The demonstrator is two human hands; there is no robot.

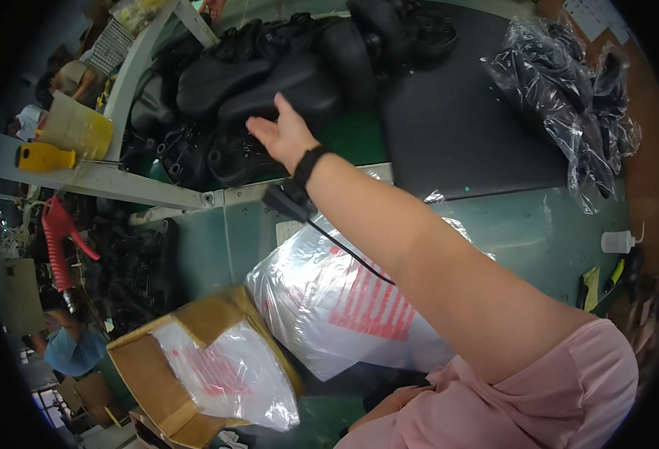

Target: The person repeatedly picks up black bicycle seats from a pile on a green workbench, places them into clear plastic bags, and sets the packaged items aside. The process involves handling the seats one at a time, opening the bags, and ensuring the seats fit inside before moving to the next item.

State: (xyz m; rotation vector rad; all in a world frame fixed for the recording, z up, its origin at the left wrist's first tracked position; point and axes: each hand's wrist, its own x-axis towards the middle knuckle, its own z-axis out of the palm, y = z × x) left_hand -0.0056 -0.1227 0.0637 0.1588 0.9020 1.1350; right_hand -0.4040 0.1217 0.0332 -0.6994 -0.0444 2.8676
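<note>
My right hand [288, 135] reaches far out over a pile of black bicycle saddles [296, 86]. Its thumb and fingers are spread, and nothing shows in them. Right under the palm are the padded saddles at the front of the pile; whether the hand touches one I cannot tell. A black band [311, 165] circles the wrist. Of my left arm only a bit of skin [393, 404] shows by the pink shirt; the left hand is not visible. Below my right forearm lies a clear plastic bag [307, 299] with red print.
An opened cardboard box [146, 374] with plastic bags stands at the near left. Plastic-wrapped black items [561, 97] lie on a dark mat [449, 127]. A red air gun [60, 232] hangs left of a white frame [139, 183]. A squeeze bottle [620, 242] lies right. Other people work beyond.
</note>
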